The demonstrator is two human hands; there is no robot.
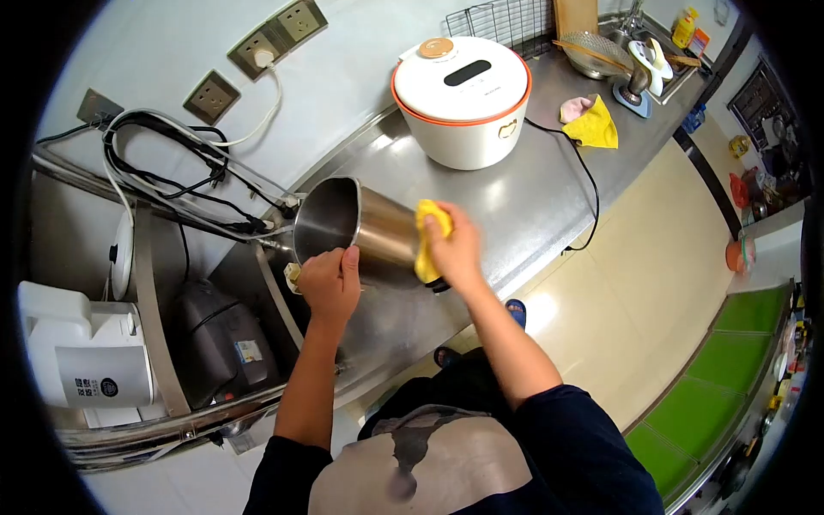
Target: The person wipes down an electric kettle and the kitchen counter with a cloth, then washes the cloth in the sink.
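Note:
A tall stainless steel jug (388, 233) is tilted on its side above the metal counter, its open mouth facing left. My left hand (330, 285) grips the near side of its rim, thumb along the edge. In my right hand (456, 249) is a yellow cloth (425, 262), pressed against the jug's side near its base. That hand is slightly blurred. A dark part shows at the jug's bottom end, mostly covered by the cloth and hand.
A white rice cooker (463, 112) stands on the steel counter (369, 159); its black cord (594, 184) hangs over the edge. Another yellow cloth (592, 127) lies farther right, near a strainer (592, 56). Cables (163, 163) and a grey appliance (221, 339) are at the left.

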